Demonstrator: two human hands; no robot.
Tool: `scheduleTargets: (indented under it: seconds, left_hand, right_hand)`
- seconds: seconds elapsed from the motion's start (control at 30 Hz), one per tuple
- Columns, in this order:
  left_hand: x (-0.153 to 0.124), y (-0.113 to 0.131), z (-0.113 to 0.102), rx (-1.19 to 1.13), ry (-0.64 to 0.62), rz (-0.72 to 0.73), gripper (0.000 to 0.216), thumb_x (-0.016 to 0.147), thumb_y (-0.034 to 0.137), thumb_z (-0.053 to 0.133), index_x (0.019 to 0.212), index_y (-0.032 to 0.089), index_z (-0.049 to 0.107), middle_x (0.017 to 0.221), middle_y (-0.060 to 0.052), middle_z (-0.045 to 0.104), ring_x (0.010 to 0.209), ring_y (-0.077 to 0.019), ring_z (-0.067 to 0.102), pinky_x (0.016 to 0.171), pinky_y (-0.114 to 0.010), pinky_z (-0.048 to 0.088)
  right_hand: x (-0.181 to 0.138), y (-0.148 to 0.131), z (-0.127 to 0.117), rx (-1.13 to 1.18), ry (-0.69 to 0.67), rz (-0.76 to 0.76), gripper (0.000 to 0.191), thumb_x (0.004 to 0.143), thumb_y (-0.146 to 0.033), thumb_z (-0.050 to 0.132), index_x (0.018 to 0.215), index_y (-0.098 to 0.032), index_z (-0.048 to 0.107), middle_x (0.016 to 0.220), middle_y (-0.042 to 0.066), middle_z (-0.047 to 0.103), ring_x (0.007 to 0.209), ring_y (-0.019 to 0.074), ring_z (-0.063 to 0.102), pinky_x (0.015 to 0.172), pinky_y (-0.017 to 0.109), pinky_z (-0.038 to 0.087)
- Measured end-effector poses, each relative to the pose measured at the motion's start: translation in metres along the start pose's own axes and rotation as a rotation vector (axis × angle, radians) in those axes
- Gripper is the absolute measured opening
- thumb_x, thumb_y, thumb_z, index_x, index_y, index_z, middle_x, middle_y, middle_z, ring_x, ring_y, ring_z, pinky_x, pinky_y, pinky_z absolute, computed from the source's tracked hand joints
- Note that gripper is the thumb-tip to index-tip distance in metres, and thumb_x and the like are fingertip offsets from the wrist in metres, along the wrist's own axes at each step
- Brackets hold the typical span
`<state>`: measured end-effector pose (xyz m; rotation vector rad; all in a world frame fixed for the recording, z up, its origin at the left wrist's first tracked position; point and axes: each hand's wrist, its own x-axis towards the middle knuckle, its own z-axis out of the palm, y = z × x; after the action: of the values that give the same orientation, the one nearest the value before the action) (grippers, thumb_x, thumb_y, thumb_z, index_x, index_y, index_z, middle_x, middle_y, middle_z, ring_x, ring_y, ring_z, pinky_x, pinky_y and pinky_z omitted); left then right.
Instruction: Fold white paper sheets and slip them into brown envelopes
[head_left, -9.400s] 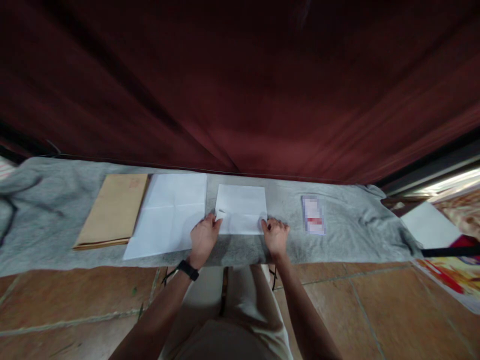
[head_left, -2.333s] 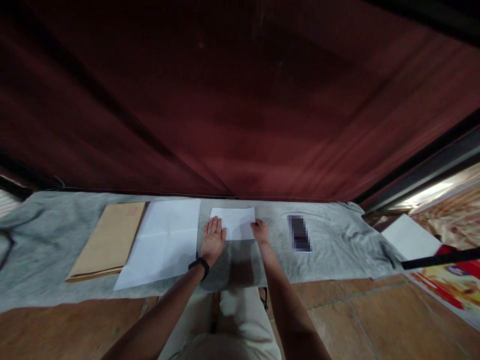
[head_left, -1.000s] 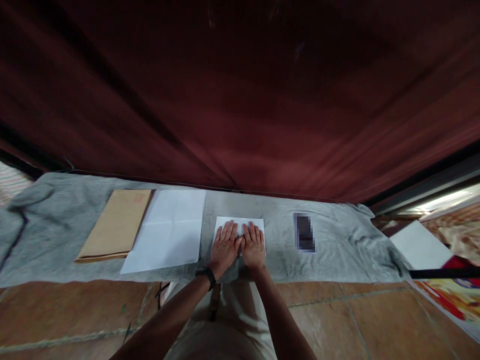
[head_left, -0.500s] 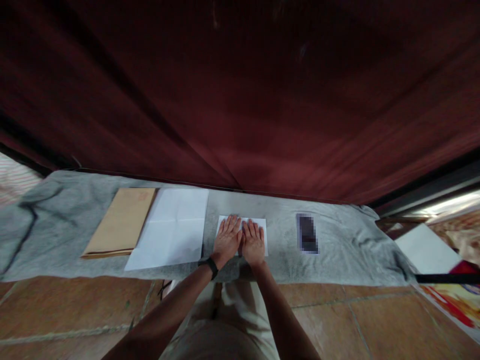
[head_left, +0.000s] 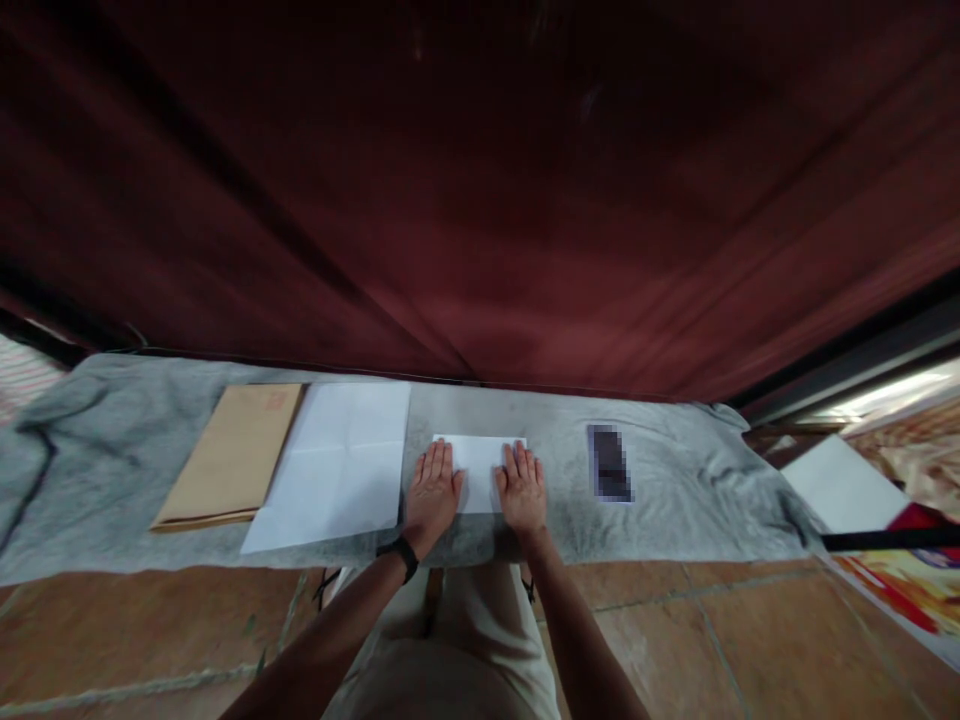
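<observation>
A small white sheet of paper (head_left: 480, 478), seemingly folded, lies flat on the grey cloth in front of me. My left hand (head_left: 433, 495) rests palm down over its left edge, fingers stretched out and pointing away from me. Over the right edge lies my right hand (head_left: 523, 495), also flat with fingers extended. The middle of the paper shows between the two hands. Left of my left hand is a larger white sheet (head_left: 337, 460) with faint crease lines, beside a stack of brown envelopes (head_left: 236, 450).
A grey cloth (head_left: 675, 500) covers the narrow table. To the right lies a pixelated dark rectangular object (head_left: 611, 465). A dark red fabric (head_left: 480, 250) hangs behind the far edge. White board or paper (head_left: 844, 485) and a colourful printed sheet (head_left: 911, 590) are at far right.
My hands have slid apart from the middle of the small paper to its left and right edges, uncovering its centre. The view has shifted slightly.
</observation>
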<state>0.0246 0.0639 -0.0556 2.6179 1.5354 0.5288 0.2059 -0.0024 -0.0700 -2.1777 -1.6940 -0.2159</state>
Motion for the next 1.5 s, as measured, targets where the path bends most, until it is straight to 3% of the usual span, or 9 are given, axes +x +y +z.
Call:
scheduleTargets:
  seconds: [0.1,0.23,0.4,0.97,1.13,1.3,1.5]
  left_hand:
    - [-0.005,0.000,0.000,-0.010,0.026,-0.039,0.060,0.101,0.034,0.032,0.150,0.000,0.040,0.158,-0.023,0.037,0.150,-0.0320,0.032,0.122,-0.051,0.028]
    - [-0.007,0.001,0.000,-0.043,0.048,-0.055,0.060,0.100,0.033,0.033,0.151,0.002,0.039,0.158,-0.023,0.038,0.150,-0.0325,0.030,0.121,-0.054,0.027]
    - [-0.006,0.002,-0.002,-0.055,0.046,-0.038,0.060,0.099,0.031,0.032,0.151,0.000,0.038,0.158,-0.023,0.038,0.151,-0.0322,0.029,0.121,-0.054,0.027]
    - [-0.007,0.001,0.000,-0.094,0.097,-0.057,0.059,0.099,0.032,0.034,0.151,0.003,0.040,0.160,-0.024,0.033,0.151,-0.0346,0.028,0.120,-0.056,0.029]
    - [-0.009,0.001,0.000,-0.098,0.091,-0.065,0.058,0.099,0.031,0.037,0.151,0.006,0.039,0.160,-0.022,0.035,0.151,-0.0343,0.028,0.120,-0.056,0.029]
    - [-0.009,0.000,-0.002,-0.089,0.076,-0.063,0.057,0.099,0.032,0.037,0.150,0.006,0.041,0.159,-0.021,0.037,0.152,-0.0328,0.027,0.120,-0.054,0.029]
    - [-0.010,-0.002,-0.006,-0.130,0.053,-0.063,0.052,0.098,0.025,0.038,0.145,0.004,0.046,0.158,-0.022,0.039,0.150,-0.0323,0.032,0.120,-0.053,0.031]
  right_hand:
    - [0.000,0.000,-0.003,-0.005,-0.001,0.027,0.052,0.106,-0.037,0.038,0.154,-0.018,0.039,0.159,0.016,0.040,0.146,0.0297,0.038,0.118,0.053,0.026]
    - [0.007,-0.021,-0.008,-0.013,-0.024,0.088,0.051,0.104,-0.030,0.040,0.153,-0.014,0.041,0.158,0.019,0.040,0.146,0.0313,0.037,0.119,0.056,0.022]
    - [0.011,-0.045,-0.005,0.066,-0.071,-0.025,0.048,0.105,-0.033,0.040,0.152,-0.023,0.044,0.158,0.011,0.043,0.146,0.0275,0.037,0.120,0.052,0.024]
    - [-0.021,0.006,-0.013,-0.033,-0.034,0.035,0.057,0.106,-0.041,0.038,0.156,-0.016,0.035,0.159,0.016,0.039,0.147,0.0292,0.037,0.120,0.051,0.023]
    - [-0.020,-0.008,-0.013,-0.043,0.005,0.078,0.056,0.106,-0.035,0.036,0.155,-0.009,0.036,0.158,0.019,0.039,0.146,0.0312,0.036,0.119,0.052,0.023]
    - [-0.020,-0.038,-0.010,0.012,-0.032,-0.019,0.051,0.105,-0.032,0.038,0.155,-0.020,0.039,0.162,0.012,0.035,0.149,0.0287,0.032,0.120,0.053,0.022]
    - [-0.027,-0.041,-0.010,0.028,-0.046,-0.035,0.051,0.105,-0.034,0.040,0.155,-0.020,0.039,0.159,0.016,0.038,0.148,0.0289,0.034,0.119,0.054,0.023]
